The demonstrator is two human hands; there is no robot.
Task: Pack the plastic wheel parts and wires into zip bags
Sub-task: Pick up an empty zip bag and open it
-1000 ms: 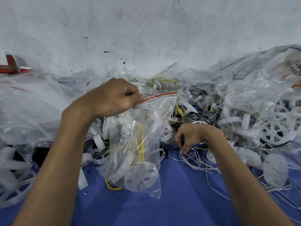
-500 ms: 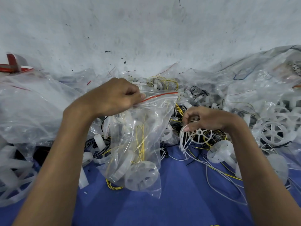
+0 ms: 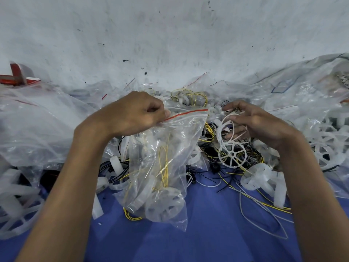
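In the head view, the left hand (image 3: 132,114) pinched the red-striped top edge of the zip bag (image 3: 175,140), which held a round wheel (image 3: 164,204) and yellow wires (image 3: 164,168) over the blue worktop (image 3: 207,239). Just beside the bag's mouth, the right hand (image 3: 255,123) curled round looped white wires (image 3: 224,127), above a spoked wheel (image 3: 232,155).

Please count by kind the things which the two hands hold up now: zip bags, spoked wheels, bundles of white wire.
Zip bag: 1, gripped by the left hand
White wire bundle: 1, in the right hand
Spoked wheel: 1, hanging on those wires
Total: 3
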